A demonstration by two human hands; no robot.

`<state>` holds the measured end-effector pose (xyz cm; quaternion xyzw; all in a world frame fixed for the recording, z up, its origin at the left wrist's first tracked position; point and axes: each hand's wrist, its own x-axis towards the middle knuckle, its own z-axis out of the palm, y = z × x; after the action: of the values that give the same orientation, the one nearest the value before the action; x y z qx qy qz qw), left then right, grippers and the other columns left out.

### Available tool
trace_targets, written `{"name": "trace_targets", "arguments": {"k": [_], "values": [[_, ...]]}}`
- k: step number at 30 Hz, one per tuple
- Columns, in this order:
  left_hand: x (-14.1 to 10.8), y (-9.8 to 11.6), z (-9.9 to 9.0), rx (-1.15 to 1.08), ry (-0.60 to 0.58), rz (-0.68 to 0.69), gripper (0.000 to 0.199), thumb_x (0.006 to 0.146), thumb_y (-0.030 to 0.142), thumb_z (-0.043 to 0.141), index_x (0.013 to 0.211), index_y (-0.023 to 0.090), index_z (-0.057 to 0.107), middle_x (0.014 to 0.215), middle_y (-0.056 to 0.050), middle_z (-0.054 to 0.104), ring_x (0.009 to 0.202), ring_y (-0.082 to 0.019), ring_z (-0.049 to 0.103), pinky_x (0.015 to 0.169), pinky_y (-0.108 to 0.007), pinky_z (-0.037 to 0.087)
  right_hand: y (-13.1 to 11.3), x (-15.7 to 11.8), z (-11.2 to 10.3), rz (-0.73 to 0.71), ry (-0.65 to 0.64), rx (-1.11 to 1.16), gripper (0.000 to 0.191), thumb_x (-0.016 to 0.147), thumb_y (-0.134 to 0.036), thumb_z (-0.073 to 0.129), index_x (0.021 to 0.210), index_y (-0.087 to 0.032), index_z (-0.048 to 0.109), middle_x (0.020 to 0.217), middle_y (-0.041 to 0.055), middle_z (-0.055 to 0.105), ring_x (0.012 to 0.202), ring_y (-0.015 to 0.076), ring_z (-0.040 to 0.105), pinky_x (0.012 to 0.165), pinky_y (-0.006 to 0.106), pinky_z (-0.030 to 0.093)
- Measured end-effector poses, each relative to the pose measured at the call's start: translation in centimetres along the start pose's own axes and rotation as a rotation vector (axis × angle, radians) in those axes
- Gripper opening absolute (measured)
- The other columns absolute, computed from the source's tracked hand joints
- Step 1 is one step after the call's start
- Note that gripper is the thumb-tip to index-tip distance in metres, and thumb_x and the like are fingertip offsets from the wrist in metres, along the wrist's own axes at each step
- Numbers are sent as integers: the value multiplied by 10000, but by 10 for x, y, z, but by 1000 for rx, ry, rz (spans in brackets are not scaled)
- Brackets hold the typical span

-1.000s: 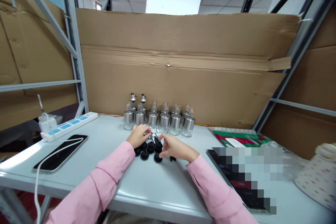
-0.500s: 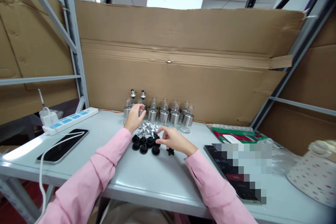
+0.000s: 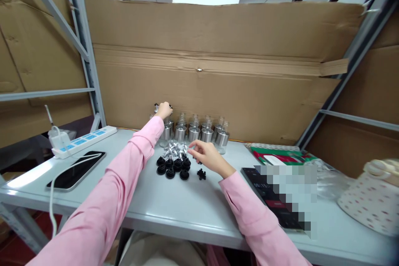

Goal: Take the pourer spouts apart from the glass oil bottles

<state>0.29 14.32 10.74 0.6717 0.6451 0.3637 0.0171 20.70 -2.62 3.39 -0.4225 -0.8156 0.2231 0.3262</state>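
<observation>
My left hand [image 3: 164, 110] reaches to the back row, its fingers curled round the spouted top of a glass bottle; the fingertips are mostly hidden. Just left of it shows the black-and-silver spout [image 3: 156, 107] of another bottle. In front stand several clear bottles with silver metal sleeves [image 3: 193, 134] and uncapped necks. My right hand [image 3: 204, 153] hovers, fingers bent and apart with nothing in them, beside a heap of silver spout parts [image 3: 175, 149]. Nearer me lie several black round caps [image 3: 170, 173], and small black pieces [image 3: 201, 174] lie below my right hand.
A phone [image 3: 76, 172] with a white cable lies left, before a power strip [image 3: 85, 141]. On the right are a phone showing a timer [image 3: 264, 191], green-and-red packaging [image 3: 277, 156] and a spotted white fabric item [image 3: 370, 203]. A cardboard wall [image 3: 218, 91] closes the back.
My left hand has moved up and back from above the front bottles to a spouted bottle top, its fingers closing. My right hand has shifted only slightly.
</observation>
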Motion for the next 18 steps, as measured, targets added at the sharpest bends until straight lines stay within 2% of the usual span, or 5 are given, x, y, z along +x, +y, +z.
{"name": "trace_targets", "arguments": {"k": [2,5,12,15,18], "values": [[3,0,1,35,-26,-6,165,754,135,567,903,76,605,1034,-214,627,1054,-281,568,879,-324,422,-1,0,0,0,4,5,200,824,-359,518,862,-170,570,603,-31,568,494,97,559,551,215,420],[6,-3,2,65,-37,-1,193,788,170,555,958,85,590,1061,-209,614,1071,-273,562,886,-321,418,-3,-1,-1,-4,19,10,222,833,-379,500,858,-172,577,593,-30,568,494,98,557,543,214,421],[5,-7,2,57,34,35,231,852,190,477,1057,95,527,1044,-206,598,1060,-279,563,874,-344,421,1,0,-3,-35,82,24,249,850,-404,464,841,-180,573,586,-24,570,490,103,550,543,219,424],[7,1,-8,10,109,75,237,877,221,434,1087,128,491,1034,-177,591,1029,-271,566,862,-361,426,2,0,-5,-64,155,22,246,851,-401,462,823,-183,571,574,-25,555,491,106,539,551,225,421],[12,15,-23,-213,295,190,172,873,213,453,1032,156,485,923,-126,598,933,-245,586,841,-372,434,-2,-2,-8,-98,270,-5,254,856,-394,451,795,-179,571,583,-11,559,516,113,537,566,231,424]]}}
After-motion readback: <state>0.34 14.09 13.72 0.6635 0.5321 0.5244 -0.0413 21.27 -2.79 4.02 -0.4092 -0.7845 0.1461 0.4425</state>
